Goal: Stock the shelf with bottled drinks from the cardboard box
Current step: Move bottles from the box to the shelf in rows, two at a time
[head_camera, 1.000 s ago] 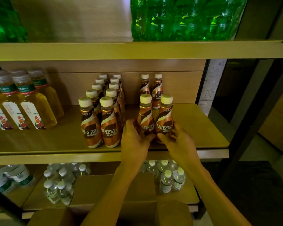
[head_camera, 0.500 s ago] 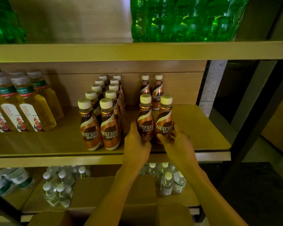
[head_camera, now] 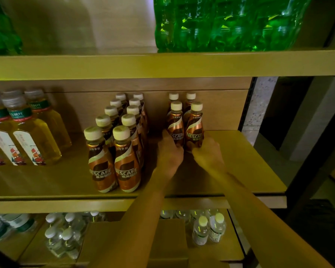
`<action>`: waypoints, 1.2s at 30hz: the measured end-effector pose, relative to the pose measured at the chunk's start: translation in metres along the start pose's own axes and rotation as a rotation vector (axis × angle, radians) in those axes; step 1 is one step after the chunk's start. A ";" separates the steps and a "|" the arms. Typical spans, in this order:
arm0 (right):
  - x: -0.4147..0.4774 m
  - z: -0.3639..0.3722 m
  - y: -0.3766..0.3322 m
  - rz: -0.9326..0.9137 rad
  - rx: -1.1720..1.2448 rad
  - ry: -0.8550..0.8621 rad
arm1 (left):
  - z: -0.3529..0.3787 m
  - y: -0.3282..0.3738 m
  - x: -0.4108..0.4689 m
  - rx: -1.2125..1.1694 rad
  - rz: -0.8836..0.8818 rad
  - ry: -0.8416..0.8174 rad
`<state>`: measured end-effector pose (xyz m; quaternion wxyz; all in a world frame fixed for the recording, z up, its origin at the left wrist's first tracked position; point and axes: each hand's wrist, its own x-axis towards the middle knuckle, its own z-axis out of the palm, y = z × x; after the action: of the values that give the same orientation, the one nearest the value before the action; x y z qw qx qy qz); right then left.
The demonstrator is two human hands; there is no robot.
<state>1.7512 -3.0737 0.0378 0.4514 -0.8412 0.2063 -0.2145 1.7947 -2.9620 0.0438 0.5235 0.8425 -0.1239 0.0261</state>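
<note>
Two hands on two coffee bottles — the left hand is wrapped round the base of the left coffee bottle, the right hand cupped against the foot of the right coffee bottle. Both bottles stand upright on the middle shelf, side by side and touching, just in front of a back pair by the rear panel. Fingers on the far side are hidden, so how tightly either hand closes is hard to judge, and the bottle bases are covered too.

Counting up: that right-hand group is four bottles, two by two. To the left, well apart, stands a double row of coffee bottles — ten caps visible, five deep. Further left, tea bottles with yellow liquid; three are clear, a fourth cut off at the edge.

Above, shrink-wrapped green bottles, too blurred to count. Below, small water bottles in clusters, partly hidden behind both forearms. The cardboard box sits low at the bottom — its inside is out of sight.

Wooden shelving, dim yellowish light, dark floor on the right.
</note>
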 end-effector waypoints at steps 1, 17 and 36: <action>0.007 0.001 0.000 0.004 0.010 -0.003 | 0.003 0.001 0.006 -0.004 0.001 0.003; 0.037 0.008 0.005 -0.012 0.018 0.009 | 0.017 -0.001 0.034 -0.008 0.002 0.044; 0.015 -0.008 0.002 -0.118 -0.462 -0.071 | 0.002 0.008 0.013 0.245 0.022 -0.027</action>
<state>1.7593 -3.0885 0.0424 0.2408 -0.9398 0.1841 -0.1579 1.8053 -2.9698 0.0521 0.4148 0.8989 -0.1362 0.0356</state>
